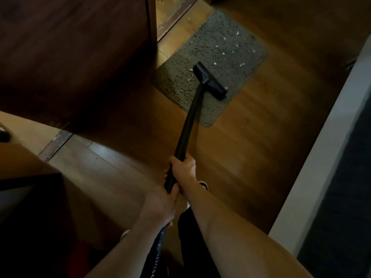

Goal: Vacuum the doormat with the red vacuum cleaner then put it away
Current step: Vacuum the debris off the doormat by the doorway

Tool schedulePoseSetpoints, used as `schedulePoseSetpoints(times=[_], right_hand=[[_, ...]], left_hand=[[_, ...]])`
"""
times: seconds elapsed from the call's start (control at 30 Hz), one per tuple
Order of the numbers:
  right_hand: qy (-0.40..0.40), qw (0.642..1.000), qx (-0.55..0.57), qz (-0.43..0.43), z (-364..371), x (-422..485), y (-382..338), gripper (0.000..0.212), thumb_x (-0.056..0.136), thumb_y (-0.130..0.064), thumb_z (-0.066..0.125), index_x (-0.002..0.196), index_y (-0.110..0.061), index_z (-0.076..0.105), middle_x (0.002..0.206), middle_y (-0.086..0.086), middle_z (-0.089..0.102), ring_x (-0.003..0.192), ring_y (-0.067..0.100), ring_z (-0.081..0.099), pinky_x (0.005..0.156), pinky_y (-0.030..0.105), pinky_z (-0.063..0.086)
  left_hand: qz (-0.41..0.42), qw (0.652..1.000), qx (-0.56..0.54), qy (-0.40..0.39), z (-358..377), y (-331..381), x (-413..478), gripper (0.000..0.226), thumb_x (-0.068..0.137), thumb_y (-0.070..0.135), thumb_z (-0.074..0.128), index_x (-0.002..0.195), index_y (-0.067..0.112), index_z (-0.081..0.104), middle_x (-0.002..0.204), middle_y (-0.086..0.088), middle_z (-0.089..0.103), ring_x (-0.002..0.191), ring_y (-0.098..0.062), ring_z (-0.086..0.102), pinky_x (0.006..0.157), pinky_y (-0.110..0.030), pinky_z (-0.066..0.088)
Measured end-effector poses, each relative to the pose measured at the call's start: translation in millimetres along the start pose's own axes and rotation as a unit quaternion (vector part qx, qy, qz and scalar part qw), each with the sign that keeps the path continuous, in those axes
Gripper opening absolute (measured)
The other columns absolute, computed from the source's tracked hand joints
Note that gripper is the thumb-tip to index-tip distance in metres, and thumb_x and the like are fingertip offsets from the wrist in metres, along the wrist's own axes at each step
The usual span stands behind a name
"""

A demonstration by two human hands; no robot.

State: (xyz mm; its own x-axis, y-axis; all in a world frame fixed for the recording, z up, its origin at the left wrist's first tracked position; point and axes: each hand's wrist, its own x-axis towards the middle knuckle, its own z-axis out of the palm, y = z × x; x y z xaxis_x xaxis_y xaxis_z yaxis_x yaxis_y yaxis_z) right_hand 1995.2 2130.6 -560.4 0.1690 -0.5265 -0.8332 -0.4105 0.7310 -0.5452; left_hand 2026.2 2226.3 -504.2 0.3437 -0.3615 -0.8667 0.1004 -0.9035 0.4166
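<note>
So the mat [212,63] lies on the floor [251,137] up ahead, just right of the door [76,49]. The nozzle [210,80] sits on the mat's near half, with scraps [226,45] scattered past it toward the far end. The wand [188,125] runs from the nozzle back to both hands: right hand [183,167] further up it, left hand [160,207] nearer the body, hose [158,249] trailing below. There's a wall [321,157] along the right.
</note>
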Motion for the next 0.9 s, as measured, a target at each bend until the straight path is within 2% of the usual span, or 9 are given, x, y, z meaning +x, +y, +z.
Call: schedulePoseSetpoints(times=[0.07,0.13,0.27,0.37,0.5,0.63,0.73,0.9], right_hand=[[-0.001,1.0,-0.008,0.002,12,-11,12,0.025,0.095,-0.014,0.064,0.115,-0.009,0.052,0.079,0.014,0.063,0.054,0.021,0.063,0.052,0.033,0.056],[-0.003,1.0,-0.01,0.006,25,-22,24,0.023,0.095,-0.015,0.064,0.115,-0.011,0.051,0.077,0.015,0.064,0.053,0.023,0.062,0.052,0.033,0.056],[-0.005,1.0,-0.008,0.008,49,-46,45,0.022,0.097,-0.013,0.062,0.116,-0.011,0.052,0.068,0.006,0.06,0.051,0.019,0.061,0.052,0.033,0.057],[-0.013,1.0,-0.007,0.003,65,-59,55,0.024,0.098,-0.01,0.061,0.119,-0.008,0.051,0.068,0.005,0.058,0.044,0.014,0.059,0.047,0.03,0.053],[-0.02,1.0,-0.013,0.002,79,-66,60,0.023,0.099,-0.01,0.059,0.12,-0.011,0.05,0.068,0.005,0.059,0.044,0.013,0.059,0.049,0.03,0.053],[-0.014,1.0,-0.019,0.001,80,-59,54,0.022,0.098,-0.011,0.06,0.119,-0.008,0.051,0.065,0.004,0.059,0.043,0.013,0.059,0.048,0.029,0.053],[-0.015,1.0,-0.021,0.004,73,-46,42,0.023,0.098,-0.011,0.061,0.119,-0.007,0.052,0.064,0.004,0.059,0.043,0.013,0.059,0.048,0.029,0.052],[-0.023,0.999,-0.022,0.008,59,-17,12,0.02,0.098,-0.012,0.062,0.115,-0.01,0.052,0.071,0.009,0.059,0.041,0.014,0.058,0.046,0.028,0.052]], left_hand=[[-0.021,1.0,-0.011,-0.008,-5,-17,-5,0.046,0.099,0.048,0.047,0.084,0.007,0.06,0.048,-0.004,0.057,0.033,-0.015,0.053,0.035,-0.022,0.041],[-0.022,1.0,-0.01,0.002,-11,-37,-12,0.051,0.099,0.049,0.046,0.086,0.002,0.06,0.047,-0.004,0.058,0.032,-0.014,0.053,0.036,-0.022,0.04],[0.003,0.999,0.019,0.032,-30,-61,-32,0.047,0.101,0.045,0.043,0.085,0.004,0.059,0.05,-0.003,0.06,0.033,-0.012,0.056,0.035,-0.02,0.038],[0.012,0.999,0.028,0.043,-40,-81,-39,0.043,0.102,0.041,0.043,0.082,0.005,0.056,0.053,-0.002,0.059,0.028,-0.004,0.049,0.031,-0.016,0.032],[-0.006,0.999,0.025,0.041,-48,-94,-38,0.046,0.101,0.044,0.043,0.078,0.007,0.057,0.055,-0.002,0.06,0.032,-0.005,0.051,0.035,-0.016,0.033],[-0.018,0.997,0.048,0.054,-47,-91,-30,0.047,0.1,0.05,0.041,0.086,0.008,0.058,0.062,-0.002,0.061,0.038,-0.008,0.053,0.035,-0.016,0.033],[-0.011,0.998,0.04,0.057,-42,-75,-23,0.047,0.1,0.05,0.04,0.095,0.007,0.058,0.066,-0.005,0.065,0.035,-0.006,0.056,0.034,-0.016,0.035],[-0.039,0.997,0.049,0.045,-34,-41,2,0.044,0.099,0.054,0.042,0.095,0.012,0.055,0.066,-0.007,0.067,0.04,-0.013,0.063,0.04,-0.025,0.05]])
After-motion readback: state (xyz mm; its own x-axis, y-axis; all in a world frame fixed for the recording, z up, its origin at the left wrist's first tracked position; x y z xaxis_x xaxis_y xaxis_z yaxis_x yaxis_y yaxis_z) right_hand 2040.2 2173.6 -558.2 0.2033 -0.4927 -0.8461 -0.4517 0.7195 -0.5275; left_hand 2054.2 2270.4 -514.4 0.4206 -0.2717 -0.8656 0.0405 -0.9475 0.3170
